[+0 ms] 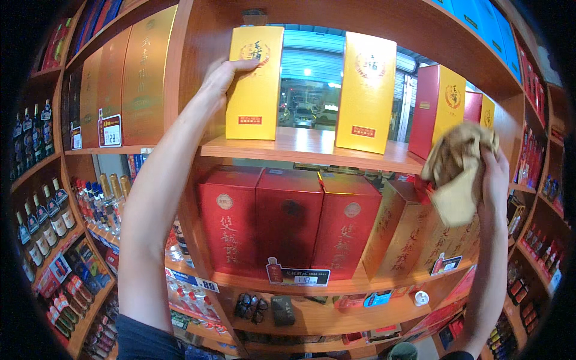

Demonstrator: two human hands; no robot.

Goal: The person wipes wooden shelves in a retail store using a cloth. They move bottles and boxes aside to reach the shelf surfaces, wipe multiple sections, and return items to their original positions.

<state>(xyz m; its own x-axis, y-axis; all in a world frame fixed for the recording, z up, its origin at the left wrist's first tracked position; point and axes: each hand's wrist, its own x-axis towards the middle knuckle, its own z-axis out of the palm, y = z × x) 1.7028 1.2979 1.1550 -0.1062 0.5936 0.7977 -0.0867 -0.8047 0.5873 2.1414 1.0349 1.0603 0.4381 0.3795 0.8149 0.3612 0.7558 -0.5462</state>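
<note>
On the upper wooden shelf (310,150), my left hand (225,78) grips the left side of a tall yellow gift box (254,99), its thumb across the front. The box stands upright at the shelf's left end. My right hand (492,166) is closed on a crumpled tan cloth (459,171), blurred, at the shelf's right side. Between the hands stands a second yellow box (366,90). Behind the cloth are a red-and-yellow box (438,96) and another box like it, partly hidden.
Large red boxes (288,220) and gold boxes (396,238) fill the shelf below, with price tags on its edge. Lower down lie dark eyeglasses (251,306) and a small black box (282,310). Bottles (40,225) line side shelves at left. Wooden uprights flank the bay; glass shows behind.
</note>
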